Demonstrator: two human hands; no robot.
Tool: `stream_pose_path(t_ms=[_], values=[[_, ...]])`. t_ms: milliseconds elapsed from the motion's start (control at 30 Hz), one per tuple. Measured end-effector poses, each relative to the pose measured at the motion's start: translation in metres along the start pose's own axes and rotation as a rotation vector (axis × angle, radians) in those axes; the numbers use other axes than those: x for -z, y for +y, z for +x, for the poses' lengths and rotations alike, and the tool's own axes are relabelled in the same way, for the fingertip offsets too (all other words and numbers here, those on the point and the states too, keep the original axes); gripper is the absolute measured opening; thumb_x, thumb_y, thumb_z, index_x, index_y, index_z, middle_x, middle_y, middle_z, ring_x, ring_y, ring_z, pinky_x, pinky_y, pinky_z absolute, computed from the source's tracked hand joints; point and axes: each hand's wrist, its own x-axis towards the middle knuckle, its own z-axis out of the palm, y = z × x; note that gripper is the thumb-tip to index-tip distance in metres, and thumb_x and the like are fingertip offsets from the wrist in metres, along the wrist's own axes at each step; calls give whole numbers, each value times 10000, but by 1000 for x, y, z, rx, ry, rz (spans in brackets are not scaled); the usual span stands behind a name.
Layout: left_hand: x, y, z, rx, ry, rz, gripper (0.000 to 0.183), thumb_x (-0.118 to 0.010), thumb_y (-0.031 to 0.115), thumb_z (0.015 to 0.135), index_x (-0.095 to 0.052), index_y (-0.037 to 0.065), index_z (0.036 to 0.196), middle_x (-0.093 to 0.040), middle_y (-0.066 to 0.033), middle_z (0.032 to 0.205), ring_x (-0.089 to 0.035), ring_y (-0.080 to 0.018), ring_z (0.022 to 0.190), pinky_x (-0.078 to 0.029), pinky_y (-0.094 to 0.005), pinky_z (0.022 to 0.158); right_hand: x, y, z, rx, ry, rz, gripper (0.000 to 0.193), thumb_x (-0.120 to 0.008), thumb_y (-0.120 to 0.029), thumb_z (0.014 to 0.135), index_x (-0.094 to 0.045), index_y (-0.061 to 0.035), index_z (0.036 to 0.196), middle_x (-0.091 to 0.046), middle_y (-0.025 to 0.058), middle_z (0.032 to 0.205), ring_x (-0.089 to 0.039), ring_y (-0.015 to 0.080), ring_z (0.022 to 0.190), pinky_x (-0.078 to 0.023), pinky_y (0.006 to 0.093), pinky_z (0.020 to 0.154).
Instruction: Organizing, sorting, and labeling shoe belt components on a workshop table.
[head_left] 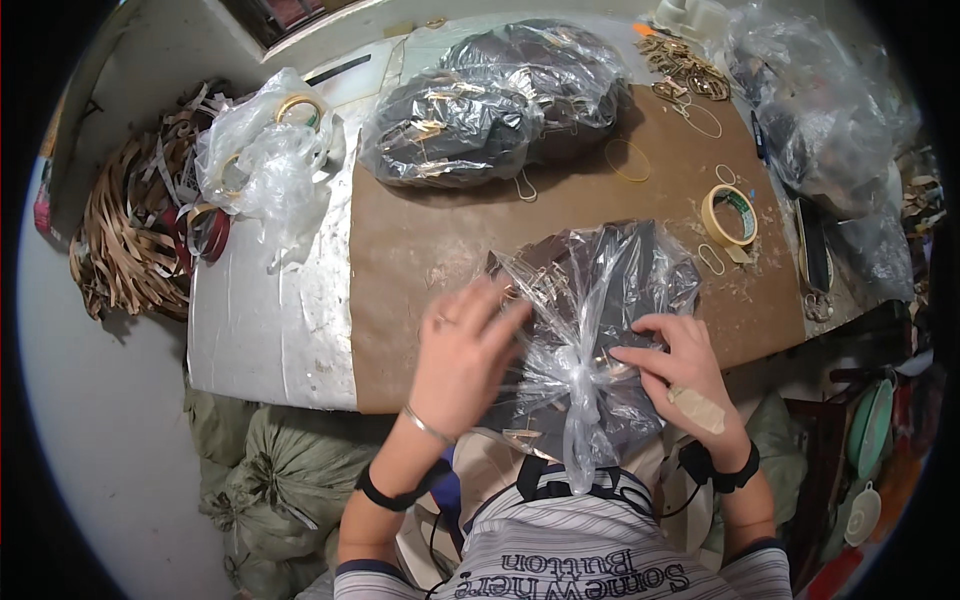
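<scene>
A clear plastic bag [584,385] lies at the table's near edge, with dark flat pieces and some gold-coloured metal bits inside. Its gathered neck, bunched in the middle, hangs toward my body. My left hand [465,345] is at the bag's left side, fingers stretched out and a little blurred, their tips over the plastic. On the right side, my right hand [685,365] rests on the bag with its fingers apart; a strip of beige tape sticks to the back of it. Neither hand visibly grips anything.
Two filled plastic bags [450,125] sit at the back of the brown-covered table [430,235]. A masking tape roll [708,215] and loose rubber bands [627,160] lie to the right. Leather-like strips [130,215] hang at the left; green sacks [290,475] stand below.
</scene>
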Motion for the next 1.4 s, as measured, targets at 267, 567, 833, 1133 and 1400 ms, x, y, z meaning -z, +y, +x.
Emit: stream_pose_path(t_ms=[267, 567, 833, 1133, 1400], values=[[-19, 29, -30, 153, -60, -17, 524, -734, 150, 838, -569, 49, 1325, -540, -144, 1390, -511, -338, 1286, -411, -474, 1042, -5, -7, 2, -20, 6, 140, 246, -745, -44, 739, -725, -84, 981, -588, 80, 1014, -555, 279, 960, -435, 370, 857], [-29, 57, -20, 220, -18, -581, 696, -853, 119, 657, -567, 71, 1289, -538, -118, 1072, -567, -259, 846, -505, -344, 777, -18, -6, -1, -39, 140, 324, 128, -699, 38, 768, -634, -18, 863, -611, 105, 917, -566, 298, 861, -466, 375, 772], [-23, 65, -17, 53, 97, -541, 491, -817, 132, 704, -644, 70, 1159, -568, -120, 1021, -605, -279, 854, -514, -362, 741, -21, -9, 2, -89, 172, 416, 120, -670, 48, 800, -597, -4, 880, -606, 107, 839, -571, 287, 797, -459, 358, 729], [32, 15, -38, 391, 901, -1152, 172, -658, 151, 956, -527, 40, 968, -508, -31, 964, -472, -72, 787, -420, -225, 653, -12, -3, 10, -213, 77, 371, 57, -629, -49, 872, -589, -9, 878, -596, 130, 832, -568, 316, 804, -458, 384, 732], [8, 43, -42, 329, 150, -504, 555, -775, 154, 828, -518, 50, 1309, -611, -81, 993, -593, -240, 932, -467, -397, 901, -9, -11, 12, -155, 90, 442, 68, -630, 36, 828, -585, -2, 863, -573, 92, 824, -548, 219, 777, -439, 315, 700]])
